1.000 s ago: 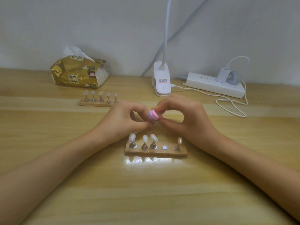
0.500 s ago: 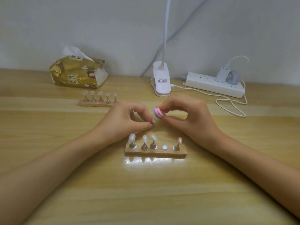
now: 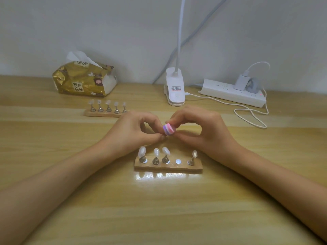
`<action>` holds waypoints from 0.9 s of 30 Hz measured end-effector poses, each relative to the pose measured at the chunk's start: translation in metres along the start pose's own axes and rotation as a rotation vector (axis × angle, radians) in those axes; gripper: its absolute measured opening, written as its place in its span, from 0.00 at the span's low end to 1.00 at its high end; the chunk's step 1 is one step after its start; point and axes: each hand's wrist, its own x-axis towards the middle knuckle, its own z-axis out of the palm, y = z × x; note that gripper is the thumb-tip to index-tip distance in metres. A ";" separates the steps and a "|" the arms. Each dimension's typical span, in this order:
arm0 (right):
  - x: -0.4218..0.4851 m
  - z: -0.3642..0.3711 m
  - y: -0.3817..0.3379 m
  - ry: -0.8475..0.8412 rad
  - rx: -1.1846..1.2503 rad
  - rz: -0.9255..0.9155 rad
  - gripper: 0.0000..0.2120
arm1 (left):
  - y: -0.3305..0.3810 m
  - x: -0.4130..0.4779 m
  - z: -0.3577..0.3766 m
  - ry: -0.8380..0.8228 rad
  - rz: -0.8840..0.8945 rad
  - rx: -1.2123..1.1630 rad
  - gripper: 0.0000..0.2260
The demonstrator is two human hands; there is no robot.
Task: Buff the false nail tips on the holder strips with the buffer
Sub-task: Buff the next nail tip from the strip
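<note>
My right hand (image 3: 203, 131) pinches a small pink and purple striped buffer (image 3: 169, 129) between thumb and fingers. My left hand (image 3: 134, 133) pinches something small under the buffer; it is hidden by the fingertips. Both hands hover just behind the near wooden holder strip (image 3: 168, 167). That strip carries several white nail tips on metal stands (image 3: 142, 153), with one socket (image 3: 178, 161) bare. A second wooden holder strip (image 3: 104, 113) with several nail tips lies farther back on the left.
A gold tissue pack (image 3: 83, 80) sits at the back left. A white clip lamp base (image 3: 175, 89) stands behind the hands. A white power strip (image 3: 231, 92) with a charger and a looping cable (image 3: 251, 115) lies at the back right on the wooden table (image 3: 159, 209).
The buffer has slid back left and slightly down against the left fingertips after a small shift right half a second ago. Both hands stay in place.
</note>
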 end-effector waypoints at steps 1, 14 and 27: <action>0.000 -0.001 0.001 -0.007 0.011 0.020 0.04 | 0.000 0.000 0.000 0.001 0.000 0.004 0.08; -0.001 -0.001 -0.001 0.024 0.007 -0.006 0.05 | -0.001 0.000 -0.001 -0.005 0.007 -0.005 0.09; 0.000 0.000 0.001 0.003 -0.019 -0.023 0.05 | 0.000 0.000 -0.001 -0.005 0.001 -0.006 0.08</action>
